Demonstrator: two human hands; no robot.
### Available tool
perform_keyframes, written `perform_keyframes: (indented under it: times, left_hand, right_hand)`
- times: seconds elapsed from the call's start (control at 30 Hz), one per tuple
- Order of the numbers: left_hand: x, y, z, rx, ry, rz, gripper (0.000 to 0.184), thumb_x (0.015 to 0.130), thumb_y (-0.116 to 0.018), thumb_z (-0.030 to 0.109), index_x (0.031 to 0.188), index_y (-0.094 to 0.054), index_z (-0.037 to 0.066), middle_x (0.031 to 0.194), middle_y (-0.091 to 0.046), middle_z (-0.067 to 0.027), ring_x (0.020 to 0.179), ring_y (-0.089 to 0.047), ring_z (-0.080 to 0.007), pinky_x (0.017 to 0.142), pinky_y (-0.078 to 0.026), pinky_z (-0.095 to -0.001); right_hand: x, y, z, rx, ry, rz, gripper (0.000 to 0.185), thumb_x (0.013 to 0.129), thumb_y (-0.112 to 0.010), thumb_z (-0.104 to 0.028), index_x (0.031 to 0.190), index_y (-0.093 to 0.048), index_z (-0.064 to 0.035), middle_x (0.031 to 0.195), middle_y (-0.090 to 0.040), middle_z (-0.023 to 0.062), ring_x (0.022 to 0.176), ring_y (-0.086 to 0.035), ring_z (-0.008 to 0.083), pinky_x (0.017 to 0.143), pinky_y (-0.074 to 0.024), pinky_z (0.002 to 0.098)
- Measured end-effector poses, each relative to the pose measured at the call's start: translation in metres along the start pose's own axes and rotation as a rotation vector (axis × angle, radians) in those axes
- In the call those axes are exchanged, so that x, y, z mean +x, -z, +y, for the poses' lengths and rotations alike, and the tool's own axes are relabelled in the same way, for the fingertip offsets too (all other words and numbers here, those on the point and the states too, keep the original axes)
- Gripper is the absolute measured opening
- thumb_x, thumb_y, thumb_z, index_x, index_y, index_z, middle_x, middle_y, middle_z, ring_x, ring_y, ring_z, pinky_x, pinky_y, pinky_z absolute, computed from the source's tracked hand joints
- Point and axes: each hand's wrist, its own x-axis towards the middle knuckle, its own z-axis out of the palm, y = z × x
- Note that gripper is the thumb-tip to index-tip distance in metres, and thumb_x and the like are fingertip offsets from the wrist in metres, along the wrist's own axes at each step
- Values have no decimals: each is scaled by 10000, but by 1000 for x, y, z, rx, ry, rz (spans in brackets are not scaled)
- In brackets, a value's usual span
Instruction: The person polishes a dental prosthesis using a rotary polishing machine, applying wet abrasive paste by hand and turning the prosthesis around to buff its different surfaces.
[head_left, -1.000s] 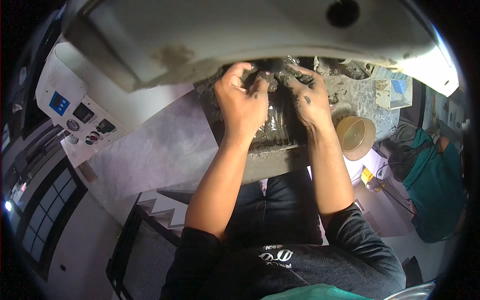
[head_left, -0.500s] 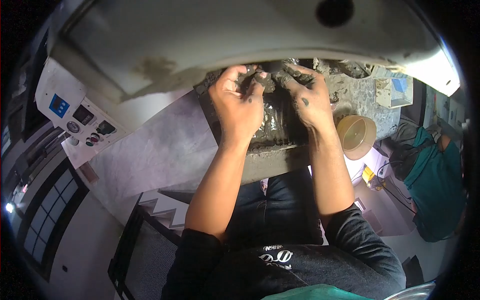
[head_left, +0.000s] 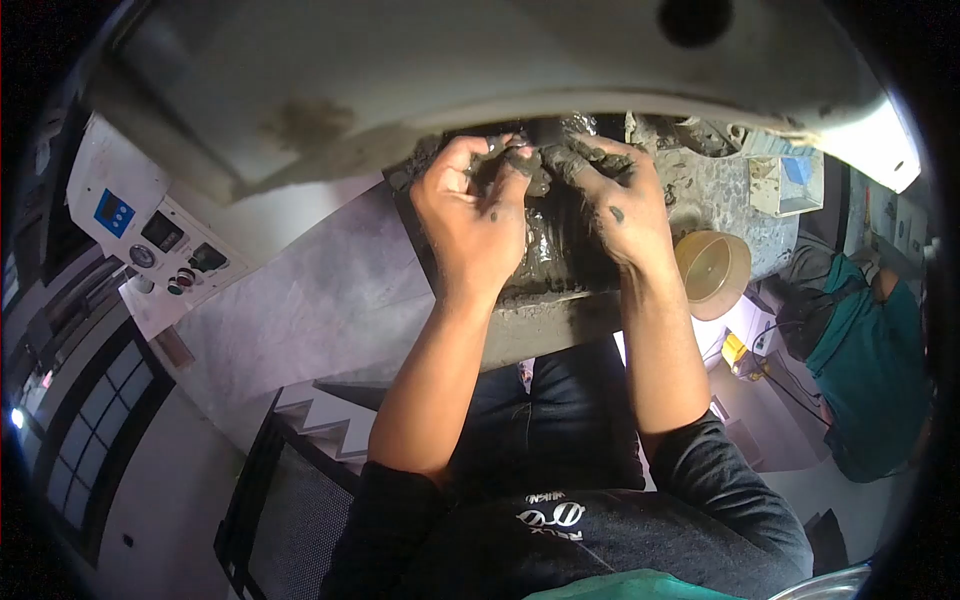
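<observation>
Dark wet clay [head_left: 538, 245] covers the work surface in front of me, below the pale overhanging housing [head_left: 480, 60]. My left hand [head_left: 472, 205] has its thumb and fingers curled round a small mass of grey clay, with the fingertips close under the housing's edge. To its right, my right hand [head_left: 620, 200] is curled too, clay smeared on its thumb and fingers; whatever lies between those fingers is too dark to make out. A gap separates the two palms, while the clay-coated thumbs are close together.
Right of my right hand stands a yellowish round bowl [head_left: 713, 275], with a small white box [head_left: 788, 187] behind it. A control panel [head_left: 165, 235] is at the left. At the far right is a person's green garment [head_left: 865, 370], near a yellow plug [head_left: 735, 352].
My left hand has shifted slightly left, a little farther from my right hand. The view has tilted a little, and both hands remain at the clay.
</observation>
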Motion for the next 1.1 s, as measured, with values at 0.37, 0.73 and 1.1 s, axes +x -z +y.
perform_keyframes:
  times: [0.37, 0.73, 1.1]
  left_hand:
    - [6, 2, -15, 21, 36, -44, 87, 793, -634, -114, 859, -592, -75, 806, -669, -87, 727, -620, -92, 629, -486, -220]
    - [13, 0, -15, 139, 86, -117, 81, 765, -623, -106, 836, -607, -69, 727, -649, -61, 663, -591, -69, 581, -466, -225]
    - [14, 4, -7, -14, 140, -181, 56, 809, -635, -94, 847, -620, -55, 784, -681, -89, 676, -620, -88, 603, -518, -236]
  right_hand:
    - [7, 5, 27, 7, 104, 28, 290, 773, -570, -28, 1022, -676, 78, 875, -702, 136, 780, -613, 120, 754, -496, 255]
    - [4, 5, 14, 273, -47, -13, 259, 782, -566, -30, 981, -692, 78, 856, -693, 84, 763, -581, 125, 719, -473, 246]
    - [-1, 3, 11, 89, -12, 36, 258, 771, -600, -64, 964, -696, 79, 830, -712, 118, 753, -624, 133, 740, -498, 269]
